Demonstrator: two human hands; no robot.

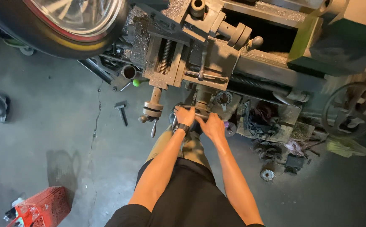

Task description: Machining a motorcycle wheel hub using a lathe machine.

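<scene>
The lathe handwheel (196, 112) is grasped by the left hand (185, 115) and right hand (211, 125), fingers clenched; even, steady rotation is advised.

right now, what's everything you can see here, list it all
lathe: one, grey, grimy, across the top
handwheel: one, dark metal, front of lathe
crank handle: one, brownish, left of the handwheel
wheel and tyre: one, black with red and yellow stripes, top left
hammer: one, dark, on the concrete floor
basket: one, red, bottom left
scrap parts: a pile, dark, under the lathe
left hand: on the handwheel, black wristband
right hand: on the handwheel
</scene>
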